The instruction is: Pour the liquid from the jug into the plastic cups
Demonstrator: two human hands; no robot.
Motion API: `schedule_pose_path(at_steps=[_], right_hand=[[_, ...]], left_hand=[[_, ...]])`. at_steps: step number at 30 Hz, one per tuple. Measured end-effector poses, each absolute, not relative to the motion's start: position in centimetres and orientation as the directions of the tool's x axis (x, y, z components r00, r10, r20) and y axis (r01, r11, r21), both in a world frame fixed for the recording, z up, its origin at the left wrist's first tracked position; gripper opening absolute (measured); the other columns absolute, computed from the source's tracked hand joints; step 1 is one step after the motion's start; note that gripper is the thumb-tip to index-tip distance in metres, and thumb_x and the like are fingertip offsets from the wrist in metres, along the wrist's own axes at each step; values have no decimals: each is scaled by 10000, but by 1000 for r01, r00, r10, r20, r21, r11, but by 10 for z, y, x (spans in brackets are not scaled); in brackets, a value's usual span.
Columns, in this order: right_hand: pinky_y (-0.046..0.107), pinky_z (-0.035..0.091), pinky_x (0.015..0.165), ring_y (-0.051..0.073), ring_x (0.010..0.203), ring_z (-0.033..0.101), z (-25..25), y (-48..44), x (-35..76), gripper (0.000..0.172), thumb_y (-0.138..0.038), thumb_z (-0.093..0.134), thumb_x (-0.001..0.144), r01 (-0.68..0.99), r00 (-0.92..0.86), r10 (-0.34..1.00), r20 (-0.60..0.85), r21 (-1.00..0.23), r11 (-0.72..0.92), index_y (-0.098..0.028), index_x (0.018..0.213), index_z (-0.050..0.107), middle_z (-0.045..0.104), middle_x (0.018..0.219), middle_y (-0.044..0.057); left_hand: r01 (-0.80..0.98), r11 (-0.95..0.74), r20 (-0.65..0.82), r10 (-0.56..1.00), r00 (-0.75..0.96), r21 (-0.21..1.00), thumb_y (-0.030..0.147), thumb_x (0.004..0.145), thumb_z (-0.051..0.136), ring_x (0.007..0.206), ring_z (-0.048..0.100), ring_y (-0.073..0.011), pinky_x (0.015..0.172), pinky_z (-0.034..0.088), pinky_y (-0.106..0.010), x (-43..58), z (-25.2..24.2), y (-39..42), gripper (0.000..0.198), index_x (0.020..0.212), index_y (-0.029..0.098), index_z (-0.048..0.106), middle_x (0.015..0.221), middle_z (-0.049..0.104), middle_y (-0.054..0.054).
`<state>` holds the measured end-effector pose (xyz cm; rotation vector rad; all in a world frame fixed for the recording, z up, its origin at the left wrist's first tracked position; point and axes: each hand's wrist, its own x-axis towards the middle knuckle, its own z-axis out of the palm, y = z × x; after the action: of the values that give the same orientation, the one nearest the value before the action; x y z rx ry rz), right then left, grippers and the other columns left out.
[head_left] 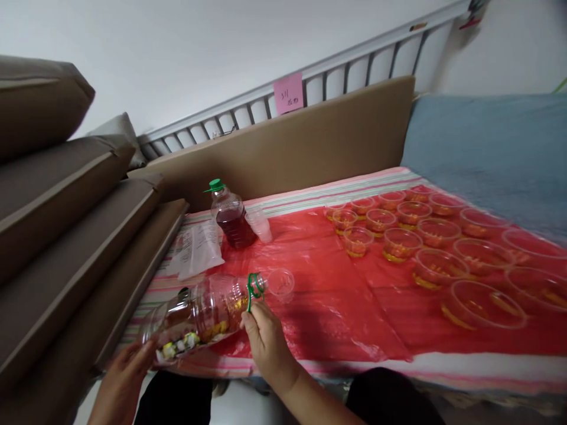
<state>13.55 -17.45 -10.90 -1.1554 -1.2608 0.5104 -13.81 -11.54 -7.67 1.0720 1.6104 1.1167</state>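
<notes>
A large clear plastic bottle (208,316) lies nearly level in front of me, with some yellow liquid along its lower side and its mouth towards the right. My right hand (269,342) is closed near the neck, at the green handle (251,290). My left hand (126,375) holds the bottle's base, its fingers partly hidden. Just beyond the bottle's mouth is a small clear plastic cup (282,285) on the red plastic sheet (319,265). Whether liquid is flowing out cannot be made out.
Several clear cups (401,245) with yellow liquid cover the sheet's right side. A green-capped jug (234,224) of dark red liquid stands behind, beside stacked cups (260,227) and a clear plastic bag (201,251). Brown cushions (84,248) rise at the left.
</notes>
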Motion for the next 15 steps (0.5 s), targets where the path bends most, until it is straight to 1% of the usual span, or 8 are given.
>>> schedule_pose_path(at_steps=[3,6,10,15], right_hand=[[284,383,656,171,727,512,-109,-176,138,263,-254,360,965,255,299,840,452,-886,386,-219,719,443,539,729,27],[288,391,664,175,734,520,-107,-177,139,265,-264,362,966,234,309,843,441,-894,382,-217,722,456,547,733,31],[291,398,669,175,731,525,-103,-179,140,276,-270,353,971,217,321,848,422,-904,368,-215,728,470,555,737,34],[283,398,655,168,715,524,-103,-179,142,263,-251,364,965,193,341,837,428,-903,383,-218,725,467,552,722,24]], left_hand=[[158,239,-186,938,-292,958,495,479,851,850,679,-229,686,546,-244,-137,-74,-116,504,860,188,728,843,749,-36],[169,245,-185,933,-309,955,494,483,853,895,675,-228,682,543,-229,-134,-67,-116,551,914,184,706,887,748,-32],[192,230,-165,938,-306,954,532,446,856,977,658,-256,670,546,-236,-130,-53,-116,646,960,184,677,955,742,-42],[258,226,-138,938,-318,939,577,438,837,953,657,-260,678,547,-255,-126,-42,-117,692,978,179,668,935,739,-37]])
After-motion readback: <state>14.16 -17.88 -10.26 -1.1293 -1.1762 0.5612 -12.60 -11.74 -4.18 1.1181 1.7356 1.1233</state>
